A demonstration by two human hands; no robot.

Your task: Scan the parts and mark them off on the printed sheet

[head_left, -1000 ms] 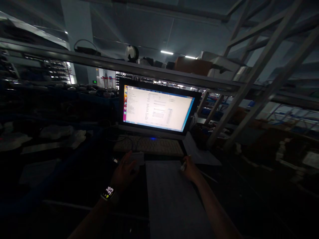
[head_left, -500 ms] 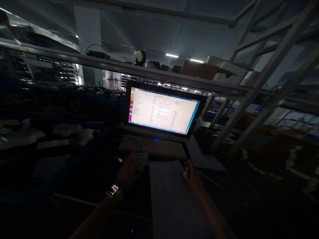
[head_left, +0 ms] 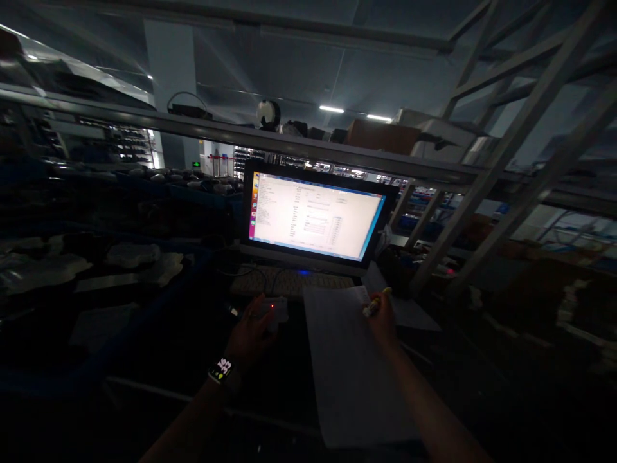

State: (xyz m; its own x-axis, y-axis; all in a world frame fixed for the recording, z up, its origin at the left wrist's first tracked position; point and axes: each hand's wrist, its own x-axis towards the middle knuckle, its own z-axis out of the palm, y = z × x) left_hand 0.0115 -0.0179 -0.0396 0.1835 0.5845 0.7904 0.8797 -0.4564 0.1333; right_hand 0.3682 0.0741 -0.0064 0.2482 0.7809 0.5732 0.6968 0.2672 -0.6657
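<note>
My left hand [head_left: 248,331], with a lit watch [head_left: 220,370] on its wrist, has thumb and fingers around the near side of a small pale slip [head_left: 279,312]. A red dot of light shows on that slip. My right hand [head_left: 383,318] is closed on a pen [head_left: 373,305] with a yellowish end that points up and right. The pen's other end is over the upper right part of a large white sheet of paper [head_left: 342,360]. The sheet's far edge overlaps the front of the keyboard [head_left: 265,281]. Darkness hides much finger detail.
A lit monitor [head_left: 315,215] stands behind the keyboard. On the left is a blue bin [head_left: 120,347] with pale plastic-looking parts. Another paper [head_left: 414,315] lies at the right, beside slanted metal posts [head_left: 486,225]. A shelf [head_left: 308,149] with boxes runs above the monitor.
The large sheet has shifted right and away from me, now covering some of the keyboard. My right hand has moved up and right with the pen. A red dot has appeared on the slip.
</note>
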